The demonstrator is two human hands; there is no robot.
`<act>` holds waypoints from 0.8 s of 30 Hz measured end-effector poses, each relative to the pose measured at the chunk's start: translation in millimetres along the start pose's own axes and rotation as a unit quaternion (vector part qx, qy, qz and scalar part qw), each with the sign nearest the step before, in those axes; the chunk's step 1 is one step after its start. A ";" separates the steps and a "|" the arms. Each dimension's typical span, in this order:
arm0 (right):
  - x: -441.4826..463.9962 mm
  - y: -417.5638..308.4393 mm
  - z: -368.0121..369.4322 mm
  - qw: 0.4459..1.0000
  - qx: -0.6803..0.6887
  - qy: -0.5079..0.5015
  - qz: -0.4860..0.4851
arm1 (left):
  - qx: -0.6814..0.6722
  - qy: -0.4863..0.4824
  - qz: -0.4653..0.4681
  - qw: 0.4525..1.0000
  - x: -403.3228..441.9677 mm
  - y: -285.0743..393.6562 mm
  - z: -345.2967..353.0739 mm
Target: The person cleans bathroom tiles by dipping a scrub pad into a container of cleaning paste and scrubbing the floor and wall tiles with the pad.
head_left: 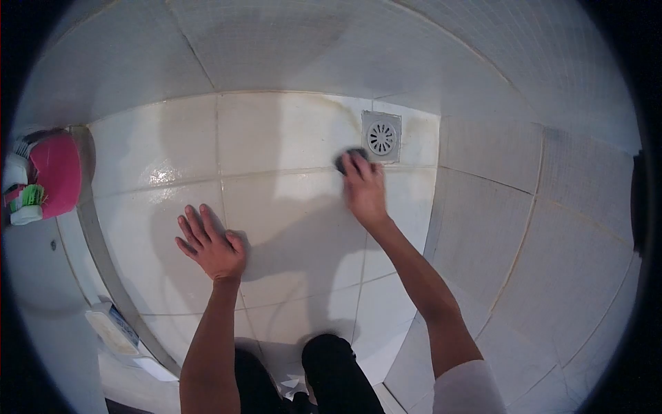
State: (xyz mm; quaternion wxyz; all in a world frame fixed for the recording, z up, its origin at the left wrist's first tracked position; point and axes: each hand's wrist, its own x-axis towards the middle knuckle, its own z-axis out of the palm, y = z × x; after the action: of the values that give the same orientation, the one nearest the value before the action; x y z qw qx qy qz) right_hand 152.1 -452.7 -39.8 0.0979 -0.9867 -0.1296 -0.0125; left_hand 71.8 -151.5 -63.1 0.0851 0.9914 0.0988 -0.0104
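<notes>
My left hand (215,250) is spread with its fingers apart, resting on the pale floor tiles (289,228). In my right hand (365,192) is a dark scrubbing pad (350,161), pressed to the tiles near a grout line. Motion blurs the pad and fingers a little, so the pad's exact type is hard to make out. Just beyond it, slightly to the right, a square metal floor drain (381,138) with a round slotted grate is set in the floor. Yellowish stains show on the tiles near the drain.
Tiled walls rise at the back (296,48) and right (489,200). Along the left runs a raised sill (103,234). Beyond it sit a pink container (56,172) with brushes and a white-and-blue package (118,330). My knees (331,362) are at the bottom.
</notes>
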 end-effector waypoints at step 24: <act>64.8 24.5 21.0 0.980 -0.065 0.086 0.165 | 0.013 0.016 0.004 1.000 2.6 4.1 1.0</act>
State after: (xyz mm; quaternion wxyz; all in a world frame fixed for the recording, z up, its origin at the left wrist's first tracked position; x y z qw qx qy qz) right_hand 221.0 -455.4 -61.8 0.0450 -0.9940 0.0447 -0.0889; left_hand 75.1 -155.2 -63.5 0.0704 0.9929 0.0958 0.0045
